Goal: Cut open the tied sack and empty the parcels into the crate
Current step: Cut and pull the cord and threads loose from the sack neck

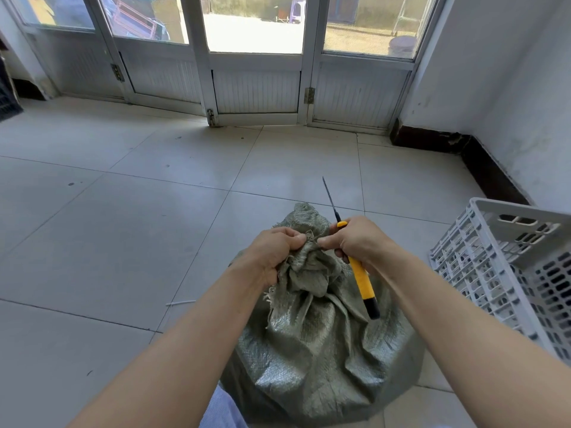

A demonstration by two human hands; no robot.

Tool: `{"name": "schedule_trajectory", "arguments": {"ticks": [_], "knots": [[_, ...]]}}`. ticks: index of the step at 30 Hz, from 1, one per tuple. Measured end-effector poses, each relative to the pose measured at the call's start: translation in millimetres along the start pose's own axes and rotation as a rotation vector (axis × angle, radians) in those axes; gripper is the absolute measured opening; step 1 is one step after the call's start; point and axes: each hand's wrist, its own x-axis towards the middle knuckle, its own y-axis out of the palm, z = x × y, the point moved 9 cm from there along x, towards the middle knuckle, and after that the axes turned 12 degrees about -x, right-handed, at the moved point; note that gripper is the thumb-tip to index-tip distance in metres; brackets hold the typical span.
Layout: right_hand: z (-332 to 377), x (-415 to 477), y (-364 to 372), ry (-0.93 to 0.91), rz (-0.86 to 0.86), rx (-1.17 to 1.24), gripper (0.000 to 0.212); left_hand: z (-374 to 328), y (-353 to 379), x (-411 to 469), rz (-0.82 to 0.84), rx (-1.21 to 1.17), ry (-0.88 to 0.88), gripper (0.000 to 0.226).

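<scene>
Green woven sack sits lower centre of the frame, its neck bunched in the curled fingers of the left hand. The right hand grips a yellow knife and pinches the fabric too. No parcels out yet, so I'd say emptying into the crate at the right edge is all still to do. 0 readable labels.

The cloth of the sack hides its contents, and the left hand and right hand cover its gathered neck, so any tie there cannot be made out. The right hand hides part of the handle of the knife; the picture's right edge cuts off the crate.
</scene>
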Motion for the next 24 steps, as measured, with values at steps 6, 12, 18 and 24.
{"name": "schedule_trajectory", "arguments": {"ticks": [6,12,18,24], "knots": [[3.1,-2.8,0.3,-0.03,-0.02,0.026,0.019,-0.1,9.1,-6.4,0.143,0.067,0.017,0.026],[-6.6,-3.2,7.4,-0.008,0.015,0.02,0.02,20.2,6.1,-9.9,0.144,0.021,-0.135,0.016],[-19.4,-9.1,16.8,0.02,0.165,-0.122,0.019,21.6,-14.1,1.2,-0.069,0.076,-0.061,0.013],[-20.0,-7.0,14.1,0.007,0.128,-0.148,0.017,21.5,-13.0,7.5,-0.047,-0.055,0.001,0.028]]}}
